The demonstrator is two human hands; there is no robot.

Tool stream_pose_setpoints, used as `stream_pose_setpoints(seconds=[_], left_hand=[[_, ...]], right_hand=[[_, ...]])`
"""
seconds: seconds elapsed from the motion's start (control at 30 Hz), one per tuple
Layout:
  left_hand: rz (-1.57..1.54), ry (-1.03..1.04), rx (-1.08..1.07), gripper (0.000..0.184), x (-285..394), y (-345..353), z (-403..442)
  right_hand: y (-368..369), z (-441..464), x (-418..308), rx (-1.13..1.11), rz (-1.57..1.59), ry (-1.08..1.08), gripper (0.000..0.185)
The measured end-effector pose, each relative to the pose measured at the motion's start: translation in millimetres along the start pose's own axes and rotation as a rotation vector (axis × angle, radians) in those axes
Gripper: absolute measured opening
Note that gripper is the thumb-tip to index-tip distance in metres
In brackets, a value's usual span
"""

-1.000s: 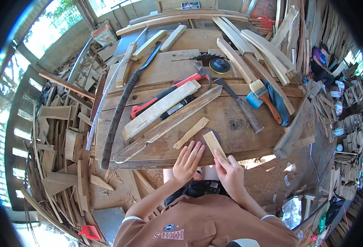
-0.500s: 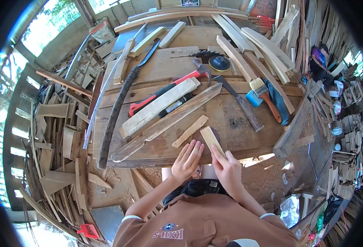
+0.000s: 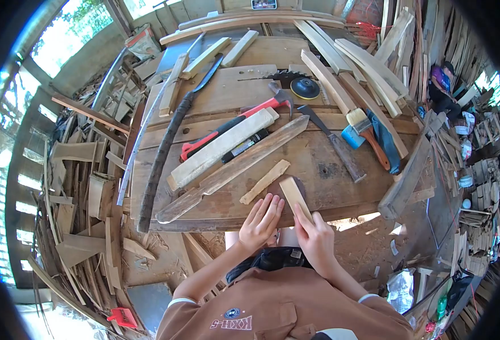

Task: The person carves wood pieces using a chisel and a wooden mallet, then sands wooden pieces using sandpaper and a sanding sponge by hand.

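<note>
While loose scrap wood (image 3: 79, 153) was heaped along the left side of the frame, a red dustpan (image 3: 123, 318) lay at the lower left. Farther right, a long tool with a dark handle and a curved blade (image 3: 167, 148) slanted across the left part of the tabletop (image 3: 369, 191), its blade toward the upper middle of the frame. Next came a red-and-black hammer (image 3: 231, 126), its head near the centre of the frame, with a pale wooden block (image 3: 222, 148) lying alongside it. A black marker (image 3: 245, 145) lay between that block and a long pointed strip (image 3: 244, 161). Below the strip was a short, rough piece of wood (image 3: 265, 181).

In the lower middle of the frame, the left hand (image 3: 261, 222) was unclenched, its fingers straight and close together at the near edge of the tabletop; no object showed in its grasp. Just right of it, the right hand (image 3: 314, 229) gripped the near end of a small wooden bar (image 3: 293, 191), which pointed up and left over a dark round patch. Right of centre lay a narrow-bladed tool (image 3: 332, 141), then a paintbrush (image 3: 369, 139) beside a blue roll (image 3: 352, 137). A person (image 3: 444, 88) sat at the upper right.
</note>
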State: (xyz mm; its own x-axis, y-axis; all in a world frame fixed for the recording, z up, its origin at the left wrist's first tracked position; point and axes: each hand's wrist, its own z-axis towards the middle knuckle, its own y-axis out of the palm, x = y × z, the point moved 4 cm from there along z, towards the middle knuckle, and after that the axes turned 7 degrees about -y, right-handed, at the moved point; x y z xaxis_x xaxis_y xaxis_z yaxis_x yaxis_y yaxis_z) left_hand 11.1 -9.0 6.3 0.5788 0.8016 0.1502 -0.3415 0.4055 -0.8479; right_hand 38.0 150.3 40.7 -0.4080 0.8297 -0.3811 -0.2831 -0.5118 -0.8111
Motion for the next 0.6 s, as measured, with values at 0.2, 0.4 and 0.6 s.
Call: stream_pose_setpoints(seconds=[0.2, 0.4, 0.6], left_hand=[[0.004, 0.003, 0.043, 0.057, 0, 3, -1], [0.009, 0.013, 0.032, 0.055, 0, 0, -1], [0.019, -0.002, 0.014, 0.054, 1, 2, -1]], right_hand=[[-8, 5, -1, 0.023, 0.044, 0.007, 0.045], [-16, -9, 3, -0.008, 0.040, 0.007, 0.046], [-4, 8, -4, 0.014, 0.032, -0.001, 0.046]])
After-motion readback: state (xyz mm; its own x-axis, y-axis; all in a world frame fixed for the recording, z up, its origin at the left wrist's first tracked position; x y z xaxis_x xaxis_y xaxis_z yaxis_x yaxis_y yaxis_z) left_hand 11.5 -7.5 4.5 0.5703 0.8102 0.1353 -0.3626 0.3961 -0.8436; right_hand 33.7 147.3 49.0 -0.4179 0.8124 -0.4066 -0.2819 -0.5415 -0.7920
